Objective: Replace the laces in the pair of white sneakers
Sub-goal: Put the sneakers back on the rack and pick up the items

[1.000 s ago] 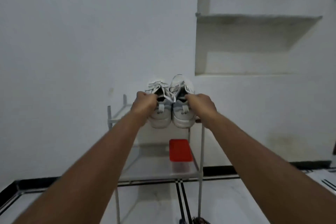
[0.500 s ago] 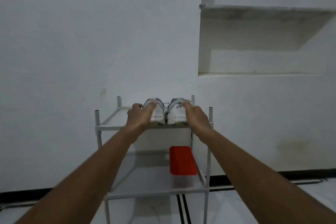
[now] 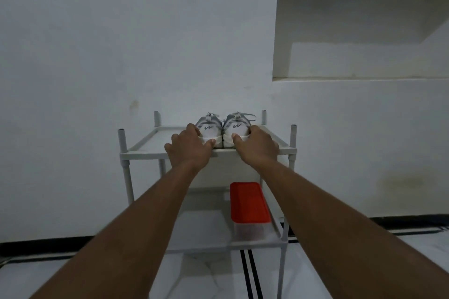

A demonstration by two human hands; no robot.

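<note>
two sneakers (image 3: 222, 132) are being gripped at the heels on the rack (image 3: 145, 150), one by each hand: left hand (image 3: 188, 147), right hand (image 3: 257, 147).

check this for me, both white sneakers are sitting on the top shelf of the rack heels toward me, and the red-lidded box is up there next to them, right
Not quite. The red-lidded box is not on the top shelf; the head view shows it on the lower shelf, toward the right side. The rest holds: both white sneakers sit on the top shelf, heels toward the camera, with the left hand and right hand on them.
</note>
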